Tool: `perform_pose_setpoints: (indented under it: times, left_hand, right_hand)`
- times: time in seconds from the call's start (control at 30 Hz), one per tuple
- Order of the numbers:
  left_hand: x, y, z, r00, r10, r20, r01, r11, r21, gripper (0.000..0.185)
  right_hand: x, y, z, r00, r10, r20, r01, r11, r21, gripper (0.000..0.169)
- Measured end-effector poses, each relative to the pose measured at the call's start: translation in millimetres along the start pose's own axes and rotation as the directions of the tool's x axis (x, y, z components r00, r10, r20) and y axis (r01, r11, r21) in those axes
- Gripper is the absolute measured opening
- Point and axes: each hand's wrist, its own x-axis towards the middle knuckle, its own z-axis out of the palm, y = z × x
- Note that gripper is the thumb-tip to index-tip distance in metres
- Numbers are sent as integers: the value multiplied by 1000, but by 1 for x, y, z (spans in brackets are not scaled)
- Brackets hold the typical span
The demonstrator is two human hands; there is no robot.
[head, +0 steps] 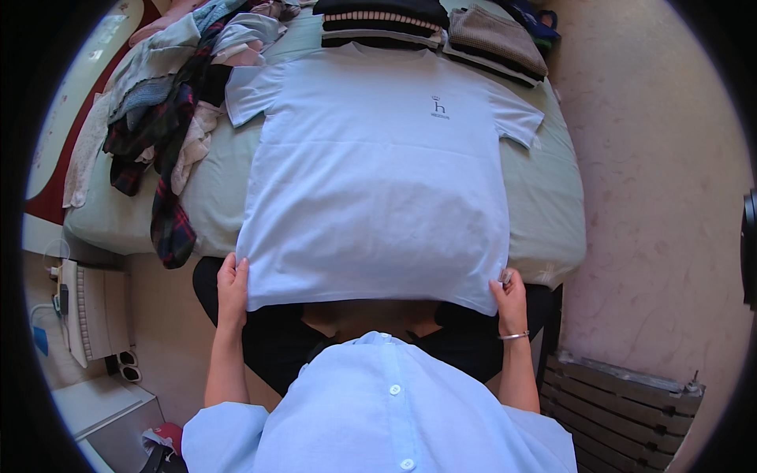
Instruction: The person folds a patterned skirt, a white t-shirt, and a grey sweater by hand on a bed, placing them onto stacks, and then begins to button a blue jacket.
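Note:
A white short-sleeved T-shirt point(378, 177) lies spread front side up on a bed with a pale green sheet point(547, 207), its collar at the far side and a small dark chest print at upper right. Its hem hangs over the near edge, above my lap. My left hand point(234, 287) grips the hem's left corner between thumb and fingers. At the opposite corner, my right hand point(510, 295), with a silver bracelet at the wrist, pinches the hem beside a small tag. Soft creases run across the lower half of the shirt.
Folded clothes stand in a dark stack point(381, 23) beyond the collar, with another folded stack point(497, 44) to its right. Loose clothes point(159, 112) heap at the bed's left, a plaid piece hanging over the edge. A wall is at right, above a slatted radiator point(615, 408); a white cabinet point(106, 408) stands lower left.

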Motion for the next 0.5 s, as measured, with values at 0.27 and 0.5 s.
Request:
perform_pose_setpoints:
  times: [0.27,0.5]
  left_hand:
    - [-7,15,-11,995,93,-37,-86,984,159,13]
    - [1,10,-12,923,378,-73,-250,734,632,32]
  right_hand:
    - [-14,2,-18,996,-5,-92,-4,995,-100,10]
    - [-14,-14,0,898,-413,-152,184,666,-723,29]
